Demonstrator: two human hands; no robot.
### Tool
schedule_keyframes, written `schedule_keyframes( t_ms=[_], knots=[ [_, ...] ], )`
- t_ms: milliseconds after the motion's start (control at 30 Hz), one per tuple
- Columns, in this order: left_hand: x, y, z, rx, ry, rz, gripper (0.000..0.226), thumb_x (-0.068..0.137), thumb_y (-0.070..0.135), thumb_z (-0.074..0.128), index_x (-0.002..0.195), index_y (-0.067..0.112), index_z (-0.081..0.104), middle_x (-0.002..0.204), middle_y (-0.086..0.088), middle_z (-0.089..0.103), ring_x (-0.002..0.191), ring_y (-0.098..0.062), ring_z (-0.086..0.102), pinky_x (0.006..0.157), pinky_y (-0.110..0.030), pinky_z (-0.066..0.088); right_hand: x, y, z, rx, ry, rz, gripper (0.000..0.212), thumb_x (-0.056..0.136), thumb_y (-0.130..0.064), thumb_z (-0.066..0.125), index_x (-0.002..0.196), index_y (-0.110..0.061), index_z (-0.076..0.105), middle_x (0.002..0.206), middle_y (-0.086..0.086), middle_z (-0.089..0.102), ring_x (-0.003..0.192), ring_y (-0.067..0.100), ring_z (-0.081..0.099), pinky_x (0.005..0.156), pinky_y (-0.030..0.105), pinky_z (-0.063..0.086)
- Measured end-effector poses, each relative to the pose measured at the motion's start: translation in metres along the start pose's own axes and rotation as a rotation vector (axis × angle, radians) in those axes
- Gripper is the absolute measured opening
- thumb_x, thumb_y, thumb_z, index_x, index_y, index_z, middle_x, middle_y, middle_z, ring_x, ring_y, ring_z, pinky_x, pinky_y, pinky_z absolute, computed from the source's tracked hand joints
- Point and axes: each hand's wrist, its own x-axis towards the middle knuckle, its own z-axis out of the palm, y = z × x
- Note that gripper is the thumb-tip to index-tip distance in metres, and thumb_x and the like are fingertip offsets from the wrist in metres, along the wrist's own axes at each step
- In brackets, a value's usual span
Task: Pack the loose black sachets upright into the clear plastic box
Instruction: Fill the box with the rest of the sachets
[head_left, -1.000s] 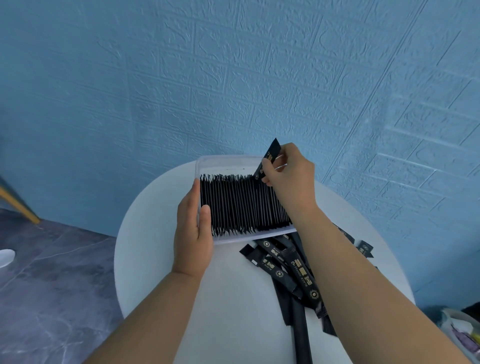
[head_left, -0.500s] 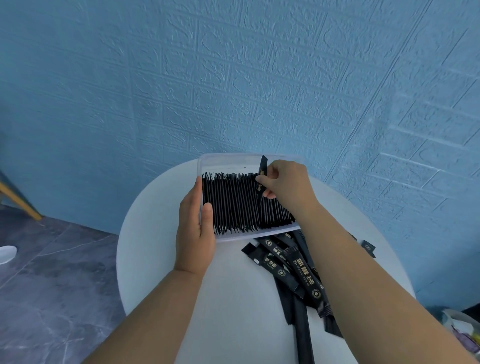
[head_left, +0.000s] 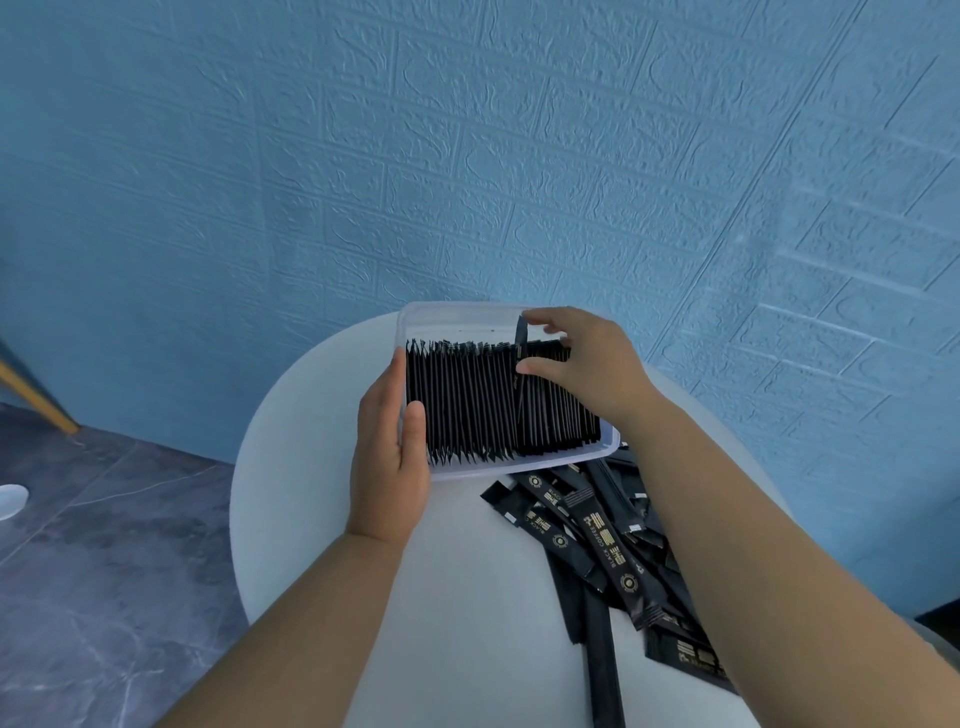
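The left hand (head_left: 387, 447) is gripping the box (head_left: 457, 317) by its left wall while the right hand (head_left: 576, 364), fingers spread open, is pressing one raised sachet (head_left: 521, 332) into the row, the loose sachets (head_left: 597, 525) lying on the counter (head_left: 311, 467) just nearer, under the right forearm.

black sachets (head_left: 597, 540) gold-printed, blue brick-embossed wall (head_left: 467, 156)
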Motion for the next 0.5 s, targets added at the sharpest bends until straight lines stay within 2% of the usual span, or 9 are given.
schedule_keyframes(
  t_ms=[100, 233, 367, 500],
  knots=[
    [0.000, 0.001, 0.000, 0.005, -0.003, 0.003, 0.044, 0.094, 0.041, 0.026, 0.137, 0.046, 0.018, 0.141, -0.007, 0.041, 0.130, -0.013, 0.036, 0.108, -0.019, 0.026, 0.000, 0.004, 0.002, 0.130, -0.038, -0.006, 0.049, 0.081, -0.031, 0.072, 0.126, -0.029, 0.055, 0.127, -0.015, 0.056, 0.117, -0.003, 0.046, 0.102, 0.017, 0.031],
    [-0.001, 0.002, -0.001, 0.006, -0.008, -0.004, 0.043, 0.094, 0.043, 0.026, 0.136, 0.050, 0.017, 0.139, -0.009, 0.043, 0.128, -0.018, 0.039, 0.108, -0.027, 0.029, 0.007, 0.009, 0.003, 0.125, -0.106, -0.044, 0.039, 0.084, -0.033, 0.067, 0.121, -0.030, 0.054, 0.125, -0.017, 0.056, 0.120, 0.000, 0.048, 0.105, 0.024, 0.033],
    [-0.001, 0.001, 0.000, 0.015, -0.017, 0.001, 0.043, 0.095, 0.041, 0.026, 0.136, 0.049, 0.018, 0.141, -0.006, 0.041, 0.130, -0.012, 0.036, 0.108, -0.018, 0.026, 0.013, 0.015, 0.003, 0.028, -0.196, -0.062, 0.040, 0.084, -0.035, 0.067, 0.121, -0.026, 0.055, 0.125, -0.012, 0.058, 0.119, 0.005, 0.050, 0.103, 0.026, 0.036],
    [-0.001, 0.001, 0.000, 0.021, -0.021, 0.010, 0.043, 0.095, 0.040, 0.026, 0.137, 0.046, 0.019, 0.142, -0.004, 0.040, 0.131, -0.007, 0.034, 0.107, -0.009, 0.022, 0.011, 0.019, 0.005, 0.083, -0.202, -0.063, 0.052, 0.079, -0.035, 0.072, 0.127, -0.028, 0.051, 0.124, -0.012, 0.060, 0.119, 0.001, 0.050, 0.105, 0.025, 0.034]
  ],
)
